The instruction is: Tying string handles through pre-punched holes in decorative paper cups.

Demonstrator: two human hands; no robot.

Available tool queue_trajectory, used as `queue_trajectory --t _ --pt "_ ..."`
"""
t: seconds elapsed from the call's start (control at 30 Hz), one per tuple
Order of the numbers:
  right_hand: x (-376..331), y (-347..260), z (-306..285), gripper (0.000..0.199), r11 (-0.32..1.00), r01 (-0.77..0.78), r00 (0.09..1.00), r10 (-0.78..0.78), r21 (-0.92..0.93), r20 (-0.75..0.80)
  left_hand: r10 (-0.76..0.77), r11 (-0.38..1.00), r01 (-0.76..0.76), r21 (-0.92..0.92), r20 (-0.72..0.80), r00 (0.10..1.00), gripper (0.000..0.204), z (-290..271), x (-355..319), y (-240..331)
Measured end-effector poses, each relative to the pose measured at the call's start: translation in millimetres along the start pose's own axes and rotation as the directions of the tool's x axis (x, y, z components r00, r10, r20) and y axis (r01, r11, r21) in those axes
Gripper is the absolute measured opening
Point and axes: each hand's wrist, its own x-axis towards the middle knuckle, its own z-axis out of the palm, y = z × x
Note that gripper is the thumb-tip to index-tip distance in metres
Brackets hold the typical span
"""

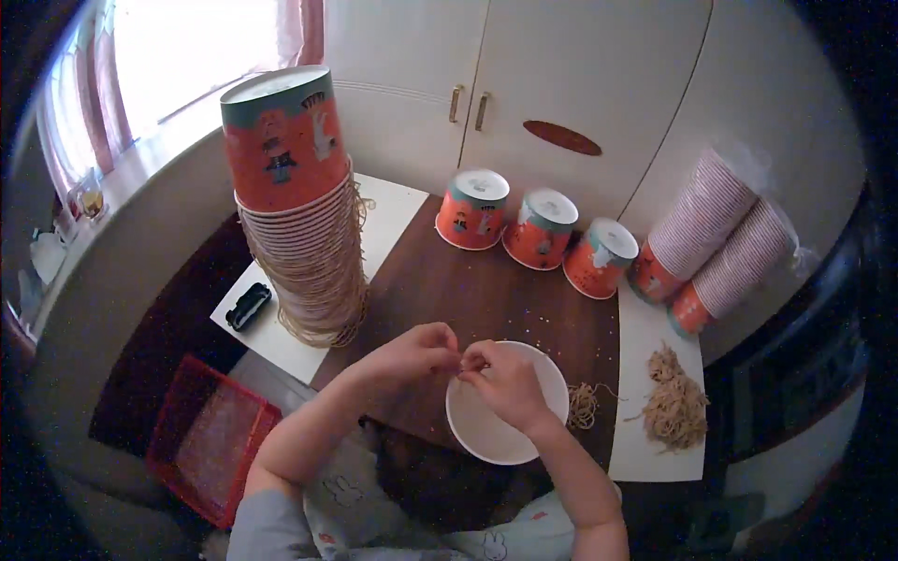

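My left hand (423, 353) and my right hand (508, 381) meet with pinched fingertips over the left rim of an open white tub (482, 432). Whatever lies between the fingers is too small to make out. The tub stands mouth up at the table's near edge, and my right hand covers part of it. A small tangle of tan string (582, 407) lies beside it on the right. Farther right, a bigger heap of tan string (675, 409) rests on a white board (645, 458).
A tall stack of upturned red-and-green paper tubs (285, 154), strings hanging round it, rises at left. Behind it lies a dark oblong object (249, 307). Three upturned tubs (535, 228) line the back; two bagged tub stacks (703, 210) lean right. A red basket (210, 439) sits lower left.
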Motion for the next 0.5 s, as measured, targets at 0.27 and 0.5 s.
queue_trajectory --t 0.27,0.5 --pt "0 6 3 0.019 0.998 -0.065 0.997 0.065 -0.002 -0.032 0.073 0.995 -0.069 0.077 -0.048 0.996 0.017 7 -5 4" --pt "3 13 3 0.021 0.974 -0.175 0.982 0.184 0.147 -0.051 0.207 0.773 -0.096 0.627 -0.106 0.973 0.020 12 -11 9"
